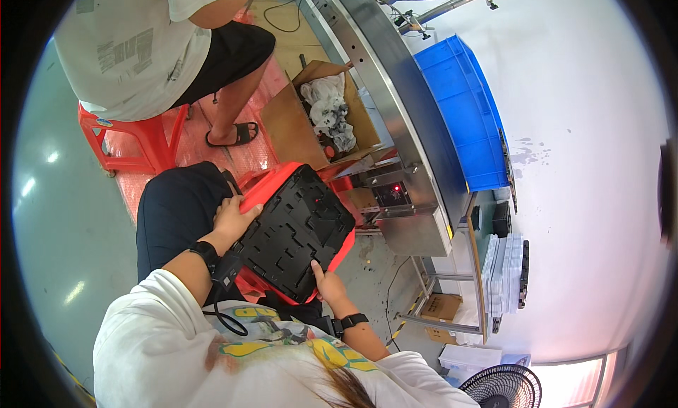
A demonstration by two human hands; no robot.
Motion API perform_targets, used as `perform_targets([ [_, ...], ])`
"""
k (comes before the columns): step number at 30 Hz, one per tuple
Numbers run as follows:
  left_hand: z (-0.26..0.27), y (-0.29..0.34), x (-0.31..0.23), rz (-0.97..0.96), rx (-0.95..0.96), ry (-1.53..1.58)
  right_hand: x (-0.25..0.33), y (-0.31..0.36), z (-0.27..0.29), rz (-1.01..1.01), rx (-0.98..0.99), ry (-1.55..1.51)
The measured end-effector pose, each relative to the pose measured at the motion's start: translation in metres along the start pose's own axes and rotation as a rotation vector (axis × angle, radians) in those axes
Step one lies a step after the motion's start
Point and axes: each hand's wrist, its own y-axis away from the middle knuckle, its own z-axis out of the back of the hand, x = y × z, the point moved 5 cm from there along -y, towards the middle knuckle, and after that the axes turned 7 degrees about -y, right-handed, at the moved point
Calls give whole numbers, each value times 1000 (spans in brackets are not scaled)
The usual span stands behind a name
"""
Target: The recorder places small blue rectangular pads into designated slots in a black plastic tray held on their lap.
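— Where's that black panel [296,231] the seated person has?

— Left of the steel conveyor's [417,126] near end, tilted over the lap, with a bright red piece [268,186] beneath it. Whether those two are joined, I can't tell from here

— And the grip?

— Both hands are clamped on the panel. The left hand [232,221] has the edge away from the conveyor, thumb lying over the top. The right hand [330,286] has the edge facing the conveyor, thumb on the moulded surface, the other fingers out of my sight

— What's standing around the conveyor?

— A blue crate [452,104] along its right side, a control box [392,194] with a red light at its near end, and to its left an open cardboard box [289,126] with crumpled plastic bags [326,101] inside

— Who's that other person [141,48]?

— A co-worker on a red stool [148,140], farther left of the conveyor, past the cardboard box
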Motion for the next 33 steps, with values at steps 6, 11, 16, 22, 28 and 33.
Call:
perform_targets([
  [6,0,0,1,-14,-10,-23,-6,-6,-3,10,-10,14],
  [11,0,1,0,-32,-64,-23,-5,-6,-1,19,-20,22],
  [16,-3,-2,2,-40,-77,-33,-5,-5,-1,-7,8,22],
  [22,-3,-2,3,-10,-39,-21,-13,-12,-5,34,-35,56],
  [28,-7,-6,10,-33,-56,-15,-13,-12,-6,1,4,48],
  [33,-5,-5,7,-30,-50,-13,-16,-14,-7,7,-22,41],
])
